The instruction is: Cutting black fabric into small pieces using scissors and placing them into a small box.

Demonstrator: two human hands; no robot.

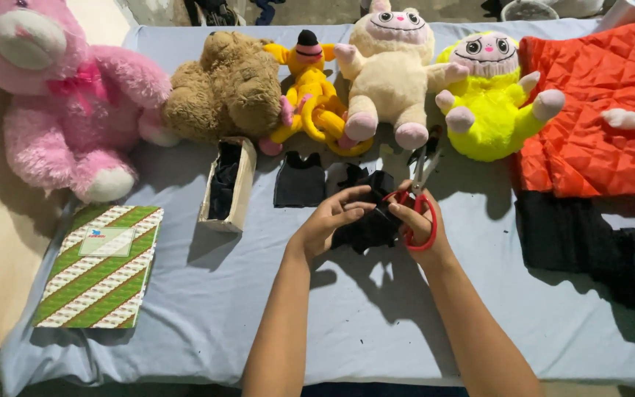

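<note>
My left hand (327, 220) pinches a small piece of black fabric (367, 224) over the blue-grey sheet. My right hand (422, 229) grips red-handled scissors (419, 192), blades pointing away from me, touching the same fabric on its right side. A second black cut piece (299, 180) lies flat just behind my left hand.
Soft toys line the far edge: a pink bear (67, 95), a brown bear (225, 88), a yellow long-armed toy (310, 95), a cream one (387, 70), a yellow-green one (490, 95). An open cardboard box (228, 185), a green striped notebook (101, 266), orange quilted cloth (597, 110) and black cloth (589, 242) lie around.
</note>
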